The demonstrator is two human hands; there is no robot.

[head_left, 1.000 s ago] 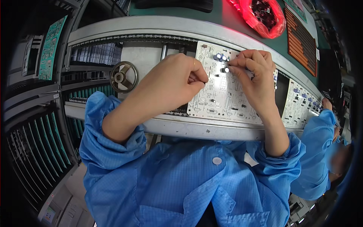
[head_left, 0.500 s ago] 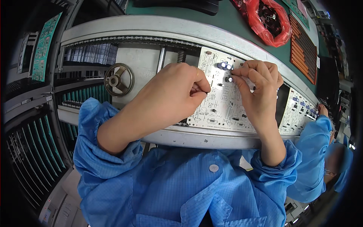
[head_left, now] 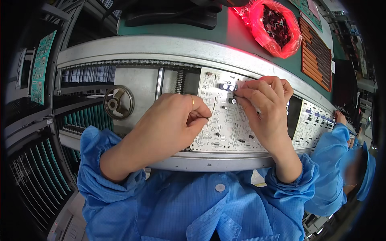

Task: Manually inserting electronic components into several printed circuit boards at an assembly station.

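A white printed circuit board [head_left: 205, 138] lies between the conveyor rails, with small parts standing on it. Over its left edge is my left hand [head_left: 171, 120], thumb and fingers pinched together; whatever they hold is too small to make out. My right hand [head_left: 267, 106] hovers over the upper right of the board, its fingers drawn together beside a pair of dark cylindrical capacitors [head_left: 227, 86]. Another black capacitor [head_left: 232, 100] stands just below them, near the right thumb. The fingers hide what, if anything, sits between the right fingertips.
A red plastic bag [head_left: 295, 42] of dark components sits on the green mat beyond the rail [head_left: 161, 45], beside a tray of orange-brown strips [head_left: 315, 56]. A handwheel [head_left: 116, 103] is at left. A co-worker's hand [head_left: 340, 117] is by a second board [head_left: 309, 130] at right.
My view has shifted, so the bench sits lower and further left in the picture. Both hands keep nearly the same places over the board. A red glow now lights the bag and mat.
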